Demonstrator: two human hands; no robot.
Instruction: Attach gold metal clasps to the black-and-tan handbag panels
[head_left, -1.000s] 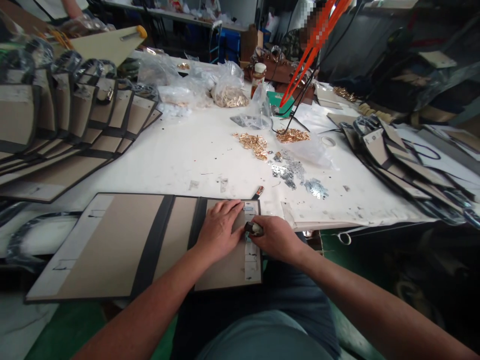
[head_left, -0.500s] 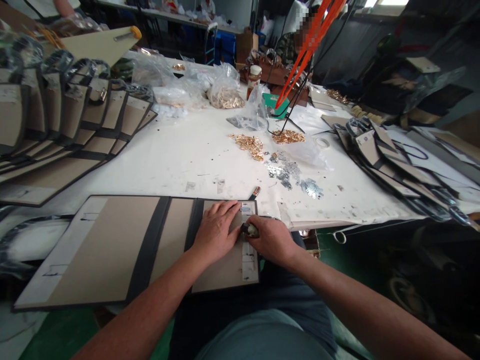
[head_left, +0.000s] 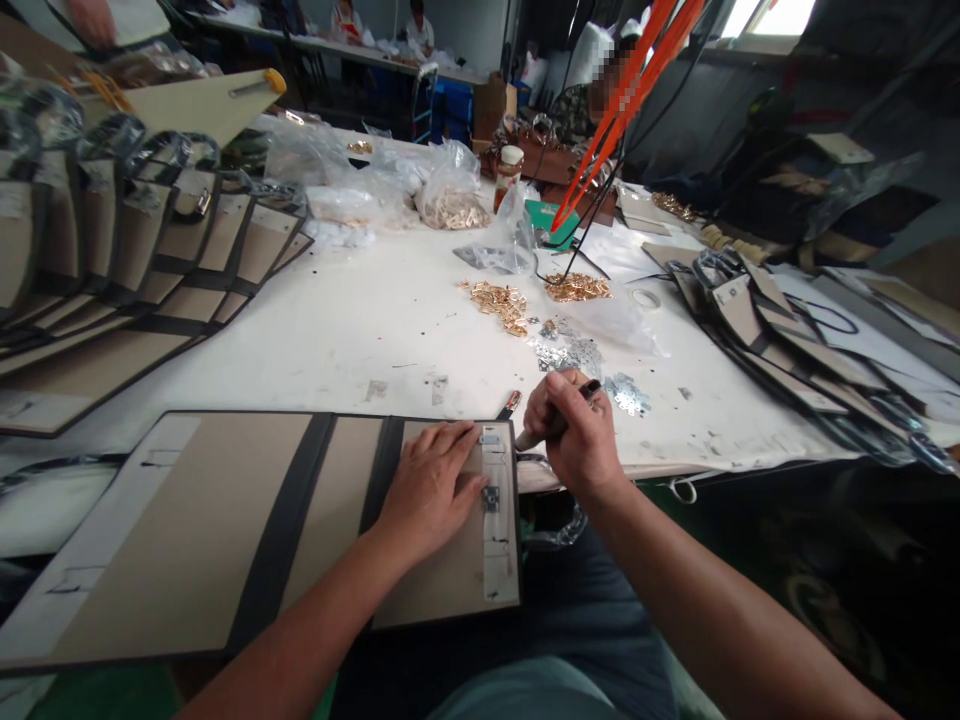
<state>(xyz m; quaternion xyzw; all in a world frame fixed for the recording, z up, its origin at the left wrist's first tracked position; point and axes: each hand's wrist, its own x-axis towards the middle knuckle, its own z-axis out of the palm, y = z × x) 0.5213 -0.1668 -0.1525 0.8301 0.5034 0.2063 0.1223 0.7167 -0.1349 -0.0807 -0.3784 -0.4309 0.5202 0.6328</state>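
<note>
A beige panel piece with dark folds [head_left: 232,500] lies open across the table's front edge and over the lap. Flat on its right section rests my left hand [head_left: 435,480], fingers stretched out, the thumb by a small metal plate [head_left: 491,502]. That plate sits on a white strip [head_left: 498,570] along the right border; a second small plate [head_left: 490,438] is near the strip's top. My right hand [head_left: 581,430] is closed around a dark hand tool [head_left: 556,424], just right of the panel and raised off it. The fingers hide much of the tool, so its exact kind is unclear.
Gold-coloured fittings [head_left: 499,303] and flat silver plates [head_left: 566,352] lie in piles beyond my hands. Stacks of similar panels with wrapped handles stand at left [head_left: 150,260] and right [head_left: 780,340]. Orange cords [head_left: 626,95] hang over the table. Other people are farther back.
My right hand has lifted the tool off the white strip and moved up and right, uncovering the small metal plate. My left hand stays flat on the panel.
</note>
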